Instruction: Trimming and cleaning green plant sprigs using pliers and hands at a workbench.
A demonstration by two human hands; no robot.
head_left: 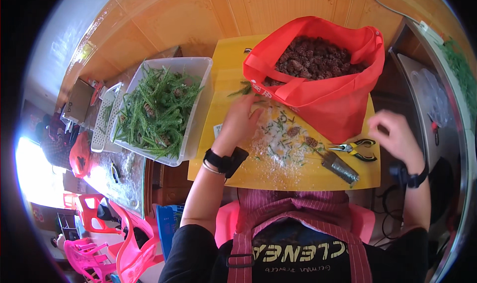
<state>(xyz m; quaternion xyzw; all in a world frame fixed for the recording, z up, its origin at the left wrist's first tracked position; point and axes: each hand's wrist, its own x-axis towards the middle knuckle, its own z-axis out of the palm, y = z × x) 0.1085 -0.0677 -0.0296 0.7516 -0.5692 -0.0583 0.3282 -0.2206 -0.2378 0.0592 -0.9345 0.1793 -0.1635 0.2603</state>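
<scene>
My left hand [240, 120] is over the yellow table, its thumb apart from the fingers and nothing visible in it. Just beyond its fingertips lies a green sprig [242, 90], close to the red bag. Off the table's right side, my right hand [396, 133] is raised with its fingers curled toward the thumb; what they pinch, if anything, is too small to see. Left of it lie yellow-and-black pliers [358, 149]. Nearby are a bundle of thin wire-like pieces [340, 168], a small pine cone [311, 141] and another pine cone [293, 131].
A red fabric bag [343, 111] full of brown pine cones [318, 59] stands at the table's back. White flakes and green clippings litter the yellow tabletop [226, 174]. At left, a clear plastic bin [202, 79] holds green sprigs, some with cones. Pink chairs [134, 243] stand lower left.
</scene>
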